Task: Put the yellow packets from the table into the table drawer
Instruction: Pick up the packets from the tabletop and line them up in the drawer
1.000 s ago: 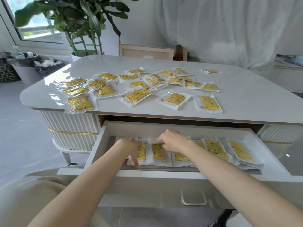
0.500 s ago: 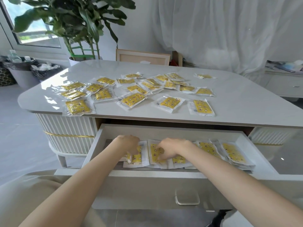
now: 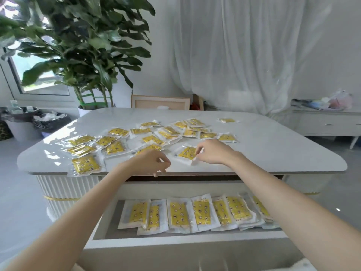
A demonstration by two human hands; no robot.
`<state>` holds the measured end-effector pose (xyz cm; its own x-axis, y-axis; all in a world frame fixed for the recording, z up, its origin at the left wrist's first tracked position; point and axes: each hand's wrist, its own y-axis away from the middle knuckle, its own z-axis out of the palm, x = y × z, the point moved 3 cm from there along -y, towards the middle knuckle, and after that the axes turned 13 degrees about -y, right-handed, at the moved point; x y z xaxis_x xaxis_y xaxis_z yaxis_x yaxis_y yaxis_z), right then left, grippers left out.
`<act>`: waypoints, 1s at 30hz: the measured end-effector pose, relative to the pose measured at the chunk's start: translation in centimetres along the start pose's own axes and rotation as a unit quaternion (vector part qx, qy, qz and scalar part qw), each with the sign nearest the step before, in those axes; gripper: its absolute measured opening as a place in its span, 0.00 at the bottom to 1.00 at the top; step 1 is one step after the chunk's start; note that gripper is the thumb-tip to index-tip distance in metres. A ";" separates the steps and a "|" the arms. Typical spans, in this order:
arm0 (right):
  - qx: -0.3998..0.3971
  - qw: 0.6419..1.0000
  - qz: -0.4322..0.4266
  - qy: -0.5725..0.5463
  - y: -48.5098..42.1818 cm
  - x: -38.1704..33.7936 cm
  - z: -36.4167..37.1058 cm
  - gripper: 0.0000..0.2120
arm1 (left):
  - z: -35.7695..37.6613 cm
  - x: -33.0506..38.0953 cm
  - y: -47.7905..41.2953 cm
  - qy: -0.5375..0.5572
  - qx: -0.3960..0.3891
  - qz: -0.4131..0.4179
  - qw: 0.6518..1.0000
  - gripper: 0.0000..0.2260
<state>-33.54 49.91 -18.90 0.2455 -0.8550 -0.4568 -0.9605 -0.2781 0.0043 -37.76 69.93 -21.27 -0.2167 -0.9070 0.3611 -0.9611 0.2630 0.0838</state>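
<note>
Pinching a yellow packet [image 3: 188, 153] on the table [image 3: 273, 149], right grip [image 3: 213, 152] closed on its edge, left grip [image 3: 151, 162] curled, hold unclear.

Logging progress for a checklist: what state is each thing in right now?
Drawer: open, pulled out.
Drawer packets: lying flat in an overlapping row.
Table packets: scattered, not yet moved.
Right hand: pinches the near packet by its edge.
Left hand: fingers curled, hold unclear.

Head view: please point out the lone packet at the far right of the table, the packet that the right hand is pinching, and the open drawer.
lone packet [image 3: 227, 120], head view, on its yellow middle.
pinched packet [image 3: 187, 152], head view, on its yellow part.
drawer [image 3: 185, 243], head view, on its front rim.
</note>
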 end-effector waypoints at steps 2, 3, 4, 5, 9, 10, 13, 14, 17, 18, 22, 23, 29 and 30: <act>0.061 0.996 0.040 -0.043 -1.0 1.8 -1.2 0.11 | -1.1 0.9 -1.8 0.010 0.037 0.002 0.999 0.11; 0.086 0.993 0.062 -0.060 -1.6 2.8 -1.7 0.13 | -1.6 1.3 -2.9 0.006 0.056 0.002 0.998 0.11; 0.103 0.988 0.082 -0.074 -2.3 3.8 -1.9 0.15 | -1.9 1.7 -4.1 -0.003 0.075 0.001 0.997 0.11; 0.113 0.985 0.100 -0.085 -3.1 4.8 -2.0 0.17 | -2.1 2.1 -5.2 -0.016 0.093 0.002 0.996 0.12; 0.151 0.974 0.123 -0.115 -6.4 7.7 -2.0 0.20 | -2.2 2.7 -10.1 -0.070 0.147 0.006 0.987 0.14; 0.163 0.973 0.124 -0.109 -7.5 8.3 -2.0 0.19 | -2.2 2.7 -11.5 -0.087 0.158 0.003 0.984 0.15; 0.181 0.970 0.144 -0.071 -11.0 10.3 -2.3 0.20 | -2.0 2.3 -15.8 -0.169 0.154 -0.027 0.973 0.18; 0.175 0.971 0.152 -0.063 -12.1 11.0 -2.3 0.20 | -1.9 2.1 -17.0 -0.187 0.140 -0.037 0.972 0.18; 0.143 0.973 0.173 -0.047 -15.2 12.7 -1.9 0.22 | -1.1 1.1 -20.2 -0.216 0.113 -0.054 0.968 0.21; 0.130 0.974 0.178 -0.040 -16.0 13.2 -1.6 0.23 | -0.9 0.6 -21.1 -0.226 0.105 -0.060 0.967 0.22; 0.074 0.975 0.210 -0.005 -18.4 14.0 0.1 0.25 | 1.1 -1.4 -23.1 -0.225 0.070 -0.075 0.969 0.24; 0.069 0.974 0.216 0.003 -18.8 14.0 0.6 0.26 | 1.6 -1.9 -23.3 -0.219 0.076 -0.072 0.970 0.23; 0.052 0.980 0.193 0.006 -19.5 12.3 2.0 0.29 | 2.4 -2.9 -23.7 -0.200 0.127 -0.072 0.969 0.20; 0.050 0.982 0.183 0.011 -19.3 12.0 2.2 0.29 | 2.3 -3.0 -23.9 -0.195 0.121 -0.078 0.970 0.20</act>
<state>-12.30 45.99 -26.37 -0.1177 -0.8988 -0.4223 -0.9926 0.0936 0.0774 -14.56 65.66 -26.51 -0.0675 -0.9975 -0.0214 -0.9894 0.0697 -0.1278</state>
